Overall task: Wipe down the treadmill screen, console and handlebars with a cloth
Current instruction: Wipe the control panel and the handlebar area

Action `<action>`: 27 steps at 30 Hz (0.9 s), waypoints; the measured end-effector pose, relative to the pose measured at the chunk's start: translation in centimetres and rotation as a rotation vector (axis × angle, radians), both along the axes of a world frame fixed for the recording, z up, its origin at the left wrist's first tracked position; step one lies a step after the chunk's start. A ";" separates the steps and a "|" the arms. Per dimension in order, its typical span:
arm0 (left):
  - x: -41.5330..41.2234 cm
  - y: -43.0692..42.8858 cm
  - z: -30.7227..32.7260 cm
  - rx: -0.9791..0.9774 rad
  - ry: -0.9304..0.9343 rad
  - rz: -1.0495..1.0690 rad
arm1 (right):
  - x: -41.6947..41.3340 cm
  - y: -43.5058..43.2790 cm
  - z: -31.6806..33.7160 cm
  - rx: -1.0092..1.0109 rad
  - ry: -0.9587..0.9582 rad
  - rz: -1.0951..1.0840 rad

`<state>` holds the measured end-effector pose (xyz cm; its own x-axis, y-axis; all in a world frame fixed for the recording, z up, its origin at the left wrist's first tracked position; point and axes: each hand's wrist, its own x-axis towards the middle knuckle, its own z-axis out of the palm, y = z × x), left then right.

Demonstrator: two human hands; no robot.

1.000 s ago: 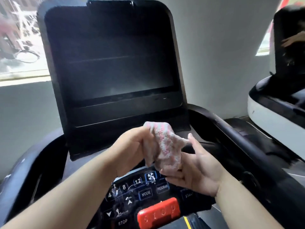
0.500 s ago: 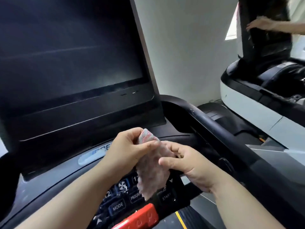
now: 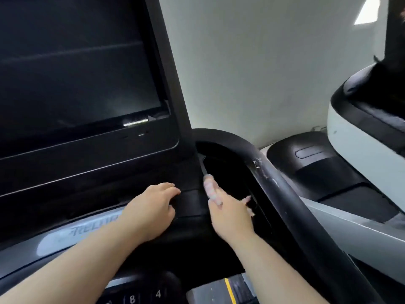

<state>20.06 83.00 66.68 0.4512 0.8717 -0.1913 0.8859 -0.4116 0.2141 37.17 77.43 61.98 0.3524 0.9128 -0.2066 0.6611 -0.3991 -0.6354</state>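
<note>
Two hands are up at the console (image 3: 190, 207).

Right hand (image 3: 230, 213): grips the cloth (image 3: 210, 187), pink-and-white fabric bunched in curled fingers. One end sticks out ahead on the thumb side, and a frayed edge shows past the little-finger side.

Hand and cloth reach into the dark side pocket (image 3: 228, 165), which lies just ahead of the right fingertips, between console and handlebar (image 3: 287, 200). Cannot tell whether the cloth is touching the pocket surface; there is too much blur and shadow.

Left hand (image 3: 151, 208): holds nothing. Fingers loosely bent, tips resting on the console ledge, just to the left of the right hand.

Screen (image 3: 76, 73): above and ahead of the left hand, dark, with faint streaks.

Handlebar: curves past the outer side of the right hand, with pale scuffs on top, ahead of that hand.

Judgement: the step in hand is the console wipe, at its right-side pocket. The handlebar looks not yet done, though the scuffs may only be wear.

Next move calls for pressing the cloth flat against the pocket floor and walls and sweeping it through. The right hand then goes outward onto the bar and closes round it with the cloth between palm and bar. The left hand can serve as a brace.
</note>
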 end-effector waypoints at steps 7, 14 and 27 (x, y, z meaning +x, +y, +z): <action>2.6 -1.0 -1.2 -0.091 0.407 -0.077 | 1.9 6.1 -2.9 -0.005 0.128 0.312; 2.9 -0.5 -1.1 -0.108 0.399 -0.045 | 4.9 14.0 -2.4 0.007 -0.297 0.651; 2.7 -1.1 -1.5 -0.095 0.403 -0.068 | 3.8 9.6 -2.2 0.018 0.271 0.469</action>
